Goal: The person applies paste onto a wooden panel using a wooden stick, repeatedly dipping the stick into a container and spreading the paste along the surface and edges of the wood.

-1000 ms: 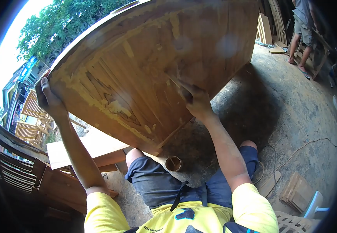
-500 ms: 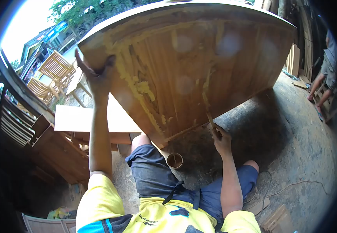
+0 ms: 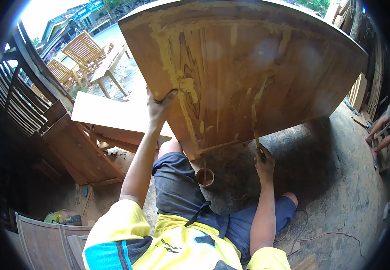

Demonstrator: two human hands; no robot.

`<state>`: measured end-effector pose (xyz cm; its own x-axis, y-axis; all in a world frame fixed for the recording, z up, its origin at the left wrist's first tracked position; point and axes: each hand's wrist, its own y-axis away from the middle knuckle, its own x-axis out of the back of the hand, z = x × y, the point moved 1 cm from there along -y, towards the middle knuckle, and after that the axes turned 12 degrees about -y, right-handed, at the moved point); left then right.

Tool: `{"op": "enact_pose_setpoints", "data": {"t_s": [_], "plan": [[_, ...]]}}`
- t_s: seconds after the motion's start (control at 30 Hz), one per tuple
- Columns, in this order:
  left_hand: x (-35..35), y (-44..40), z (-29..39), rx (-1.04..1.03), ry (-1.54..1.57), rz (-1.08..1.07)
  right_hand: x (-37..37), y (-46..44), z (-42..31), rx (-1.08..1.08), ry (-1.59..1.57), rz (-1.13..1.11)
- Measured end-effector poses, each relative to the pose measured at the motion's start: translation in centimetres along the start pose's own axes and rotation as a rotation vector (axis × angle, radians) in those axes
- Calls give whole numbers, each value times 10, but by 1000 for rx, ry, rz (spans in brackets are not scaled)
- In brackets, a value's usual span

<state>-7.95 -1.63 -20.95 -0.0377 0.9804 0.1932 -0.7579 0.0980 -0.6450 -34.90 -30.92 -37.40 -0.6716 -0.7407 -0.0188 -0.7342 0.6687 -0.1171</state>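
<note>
A large curved wooden panel [image 3: 231,85] leans in front of me, with yellowish filler-like smears [image 3: 188,87] along its left side and upper edge. My left hand [image 3: 160,108] grips its left edge, thumb on the face and fingers partly hidden behind. My right hand [image 3: 264,162] is closed around a thin, light-coloured, stick-like tool [image 3: 256,135]. The tool's tip meets the panel's lower face, at the bottom of a yellowish streak [image 3: 258,96]. Whether it is a brush or a spatula I cannot tell. Below the panel's lower corner stands a small round pot [image 3: 205,177] with a stick in it.
A pale board [image 3: 114,112] and a brown wooden cabinet-like piece [image 3: 78,144] stand at the left. Slatted chairs [image 3: 84,49] are outside. A cable [image 3: 329,234] crosses the floor at lower right. Another person's legs [image 3: 381,135] show at far right.
My left hand has come down along the panel's left edge and now grips it lower. The view has shifted, so the panel appears further right. My right hand still holds the tool against the panel.
</note>
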Motion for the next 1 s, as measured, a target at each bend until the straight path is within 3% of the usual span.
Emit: {"op": "enact_pose_setpoints", "data": {"t_s": [0.3,0.4,0.47,0.6,0.7,0.87,1.0], "plan": [[-4,17,-7,102,146,-34,-12,-3,25,102,116,-61],[-2,18,-14,12,-52,-11,-22,-1,22,17,77,-86],[-4,23,-5,48,112,36,-28,2,17,-74,60,-90],[-7,29,-20,105,251,23,-38,2,24,-34,65,-100],[-6,30,-18,55,185,70,-44,0,36,8,121,-151],[-13,33,-53,4,64,70,-60,10,22,-215,12,-135],[-19,44,-69,39,83,52,-71,16,24,-102,-26,-136]]}}
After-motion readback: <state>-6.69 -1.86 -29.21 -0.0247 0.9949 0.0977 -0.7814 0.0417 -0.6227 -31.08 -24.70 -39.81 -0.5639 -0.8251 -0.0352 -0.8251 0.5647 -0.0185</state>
